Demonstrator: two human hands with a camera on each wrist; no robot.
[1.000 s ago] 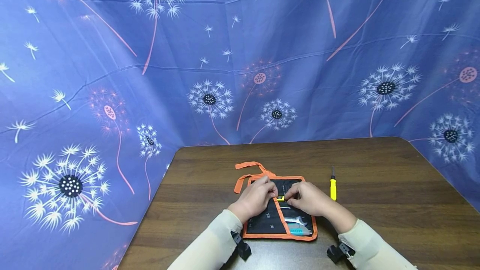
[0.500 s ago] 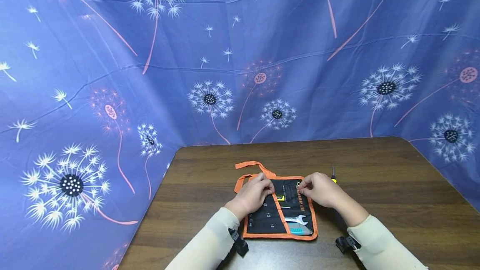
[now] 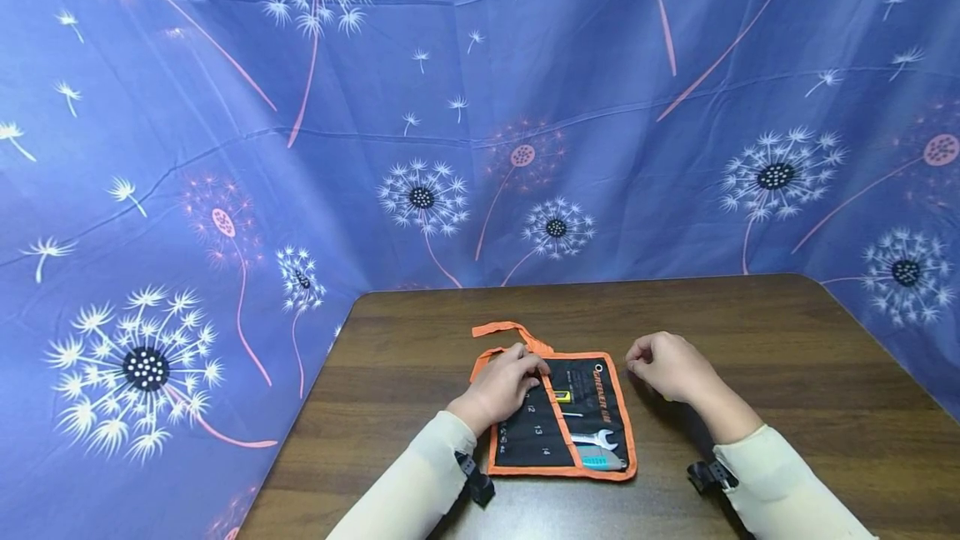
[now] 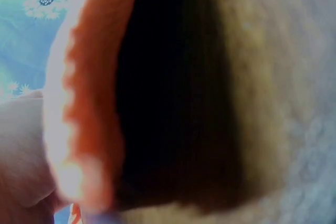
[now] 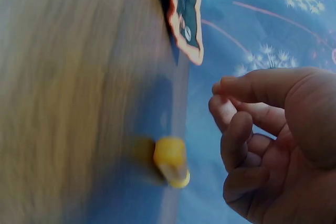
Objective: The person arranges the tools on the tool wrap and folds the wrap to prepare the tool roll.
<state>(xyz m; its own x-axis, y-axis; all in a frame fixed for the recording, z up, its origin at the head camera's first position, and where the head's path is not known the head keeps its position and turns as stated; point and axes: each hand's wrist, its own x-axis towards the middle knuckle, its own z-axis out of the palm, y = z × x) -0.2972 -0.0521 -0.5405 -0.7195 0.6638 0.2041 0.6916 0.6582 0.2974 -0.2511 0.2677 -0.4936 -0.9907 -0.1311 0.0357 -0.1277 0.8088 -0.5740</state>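
Note:
A black tool pouch (image 3: 522,444) with orange trim lies flat on the table. At its upper left, my left hand (image 3: 501,388) grips the orange-edged pocket with curled fingers; the left wrist view shows the orange edge (image 4: 94,93) close up and blurred. In the pocket sit a wrench (image 3: 596,438), a teal-handled tool (image 3: 600,458) and a small yellow piece (image 3: 562,397). My right hand (image 3: 671,367) hovers right of the pouch, fingers loosely bent and holding nothing. Beneath it, a yellow screwdriver handle (image 5: 170,153) shows in the right wrist view; the hand mostly hides it in the head view.
The brown wooden table (image 3: 420,340) extends on all sides of the pouch. Orange tie straps (image 3: 517,328) trail from the pouch's upper left corner. A blue dandelion-print cloth (image 3: 480,107) hangs behind and to the sides.
My right hand has left the yellow piece in the pocket and moved right, past the pouch edge to above the screwdriver. My left hand has stayed near the pocket edge, shifting slightly.

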